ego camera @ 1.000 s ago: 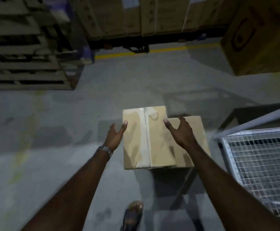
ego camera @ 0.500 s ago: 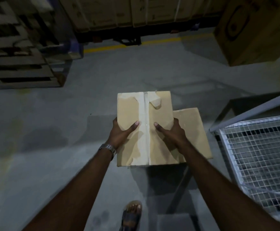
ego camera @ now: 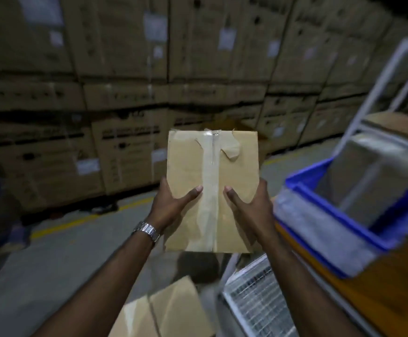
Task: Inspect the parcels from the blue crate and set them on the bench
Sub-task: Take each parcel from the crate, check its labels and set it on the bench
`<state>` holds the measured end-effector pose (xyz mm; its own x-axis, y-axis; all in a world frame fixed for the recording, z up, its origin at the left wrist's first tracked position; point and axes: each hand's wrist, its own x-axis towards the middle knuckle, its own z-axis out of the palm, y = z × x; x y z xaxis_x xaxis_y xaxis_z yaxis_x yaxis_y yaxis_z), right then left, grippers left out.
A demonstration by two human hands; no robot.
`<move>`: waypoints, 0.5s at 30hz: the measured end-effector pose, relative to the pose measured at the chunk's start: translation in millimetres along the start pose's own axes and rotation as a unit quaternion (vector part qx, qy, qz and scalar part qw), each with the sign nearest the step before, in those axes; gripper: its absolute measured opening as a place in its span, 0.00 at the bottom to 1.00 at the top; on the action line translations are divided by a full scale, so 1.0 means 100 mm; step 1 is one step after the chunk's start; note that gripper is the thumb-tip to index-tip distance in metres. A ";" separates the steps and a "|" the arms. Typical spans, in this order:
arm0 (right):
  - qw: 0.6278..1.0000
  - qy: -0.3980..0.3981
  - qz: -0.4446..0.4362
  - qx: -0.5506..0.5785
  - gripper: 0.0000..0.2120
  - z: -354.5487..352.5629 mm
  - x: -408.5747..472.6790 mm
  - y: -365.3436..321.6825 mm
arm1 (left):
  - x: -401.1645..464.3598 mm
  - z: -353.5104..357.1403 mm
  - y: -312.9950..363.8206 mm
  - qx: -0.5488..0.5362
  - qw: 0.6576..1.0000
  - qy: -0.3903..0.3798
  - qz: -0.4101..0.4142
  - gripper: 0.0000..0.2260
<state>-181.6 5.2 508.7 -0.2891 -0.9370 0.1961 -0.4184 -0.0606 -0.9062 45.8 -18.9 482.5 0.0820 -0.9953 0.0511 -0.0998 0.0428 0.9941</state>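
I hold a brown cardboard parcel (ego camera: 190, 164) up in front of me, its taped seam running down the middle and a torn flap of tape near the top. My left hand (ego camera: 171, 205) grips its lower left edge with the thumb on the face. My right hand (ego camera: 249, 205) grips the lower right edge the same way. The blue crate (ego camera: 343, 215) sits at the right on a wooden surface (ego camera: 373, 295), with a grey wrapped parcel (ego camera: 365, 181) inside it. Another cardboard parcel (ego camera: 171, 310) lies below, between my forearms.
A wall of stacked large cartons (ego camera: 115, 98) fills the background. A white wire-mesh cage (ego camera: 258, 307) with a white frame bar (ego camera: 377, 88) stands at the right. A yellow line (ego camera: 62, 224) crosses the grey floor.
Both hands closed on the parcel and lifted it off the other parcel. My view swung up from the floor toward the carton wall, and the blue crate came into sight.
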 end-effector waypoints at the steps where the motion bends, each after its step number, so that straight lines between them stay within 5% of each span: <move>1: 0.999 0.037 -0.014 0.003 0.39 -0.33 0.05 -0.25 | 0.02 0.18 0.40 -0.002 0.999 -0.020 0.029 0.46; 6: 0.980 0.187 -0.067 -0.034 0.50 -2.01 0.04 -1.18 | -0.25 1.20 2.16 -0.032 0.980 -0.105 0.166 0.37; 9: 0.954 0.276 -0.101 -0.053 0.48 -3.13 -0.27 -1.50 | -0.64 1.98 2.94 -0.051 0.959 -0.154 0.232 0.32; 15: 0.908 0.397 -0.096 -0.093 0.46 -5.07 -1.25 -1.72 | -1.65 3.52 3.83 -0.099 0.912 -0.261 0.302 0.46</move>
<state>-510.1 307.0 829.7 -0.6943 -0.3664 0.6195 -0.6439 -0.0684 -0.7620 -354.6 131.6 821.6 -0.4162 -0.6885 0.5939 0.2148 0.5602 0.8000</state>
